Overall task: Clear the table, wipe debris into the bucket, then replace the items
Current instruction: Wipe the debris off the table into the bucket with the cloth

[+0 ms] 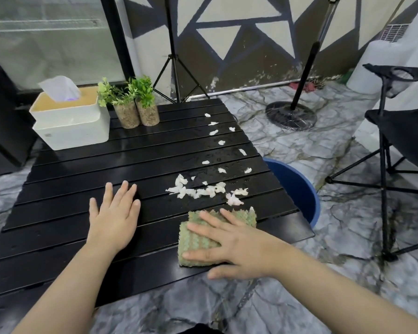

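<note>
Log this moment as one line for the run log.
phase: wiping | right hand flat on green cloth | left hand flat on table | tissue scraps near bucket

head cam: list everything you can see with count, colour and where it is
table: 1, black slatted, centre
tissue box: 1, white, table's far left corner
potted plants: 2, green, right beside the box
paper scraps: many, white, along the table's right side
cloth: 1, green, near right edge of the table
bucket: 1, blue, on the floor by the table's right edge
folding chair: 1, black, right
stands: 2, black, behind the table
left hand: flat on the table
right hand: flat on the cloth
</note>
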Action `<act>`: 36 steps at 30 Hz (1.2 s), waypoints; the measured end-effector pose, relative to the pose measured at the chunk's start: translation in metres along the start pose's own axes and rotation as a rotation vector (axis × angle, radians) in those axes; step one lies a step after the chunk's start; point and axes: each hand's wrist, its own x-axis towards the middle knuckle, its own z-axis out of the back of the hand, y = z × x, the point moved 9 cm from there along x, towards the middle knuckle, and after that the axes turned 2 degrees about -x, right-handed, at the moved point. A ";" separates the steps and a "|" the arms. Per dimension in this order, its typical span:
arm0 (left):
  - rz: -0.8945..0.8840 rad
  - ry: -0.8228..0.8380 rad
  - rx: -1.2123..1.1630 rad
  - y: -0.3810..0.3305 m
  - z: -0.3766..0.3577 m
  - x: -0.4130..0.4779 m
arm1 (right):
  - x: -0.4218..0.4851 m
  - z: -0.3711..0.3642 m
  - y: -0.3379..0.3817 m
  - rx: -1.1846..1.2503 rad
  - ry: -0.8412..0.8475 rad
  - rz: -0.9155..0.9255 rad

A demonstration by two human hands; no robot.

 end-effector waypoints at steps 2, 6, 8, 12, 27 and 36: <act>-0.005 0.030 0.028 0.003 -0.007 0.002 | 0.008 0.000 0.006 -0.020 -0.005 0.074; -0.019 0.033 0.051 0.007 -0.015 0.004 | 0.020 -0.003 -0.006 0.061 -0.038 0.010; -0.024 0.030 0.054 0.008 -0.016 0.004 | 0.027 0.001 -0.019 0.115 -0.125 -0.056; -0.024 0.034 0.055 0.006 -0.015 0.002 | 0.048 0.010 -0.048 0.148 -0.241 -0.199; -0.008 0.043 0.078 0.031 -0.002 0.072 | 0.074 0.008 0.018 -0.034 -0.191 -0.074; -0.042 0.025 0.129 0.036 -0.009 0.071 | 0.137 0.015 -0.087 -0.015 -0.238 -0.478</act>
